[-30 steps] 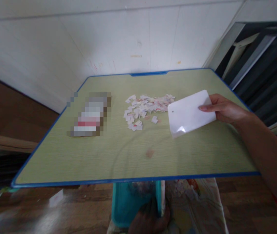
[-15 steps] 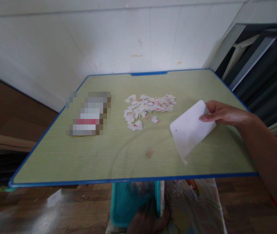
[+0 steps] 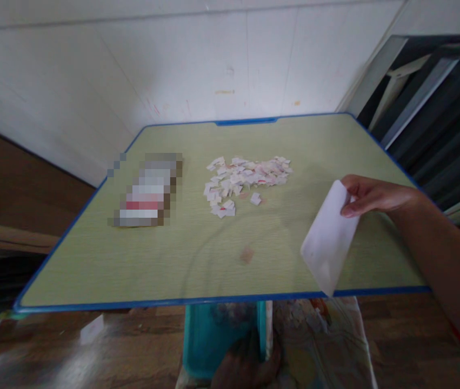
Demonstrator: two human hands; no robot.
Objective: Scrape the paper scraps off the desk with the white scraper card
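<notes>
My right hand [image 3: 361,197] comes in from the right, thumb on top and fingers beneath, closed on one edge of a white sheet of paper [image 3: 329,237]. The paper hangs tilted above the right part of the green table [image 3: 197,265], its lower corner near the front edge. Left of the paper, a spread of small torn paper scraps [image 3: 248,175] lies mid-table. One scrap [image 3: 255,199] sits slightly apart from the rest. My left hand is out of view.
A pixelated, light rectangular item [image 3: 144,189] lies on the table's left side. Below the front edge are a teal tray [image 3: 203,346] and a patterned cloth [image 3: 335,346]. A white piece [image 3: 92,329] rests on the wooden floor. Dark panels [image 3: 444,102] lean at right, beside the white wall [image 3: 173,65].
My right hand has moved slightly right and down with the paper. The paper has turned, now hanging more steeply and showing a narrower face. The scraps stay where they were.
</notes>
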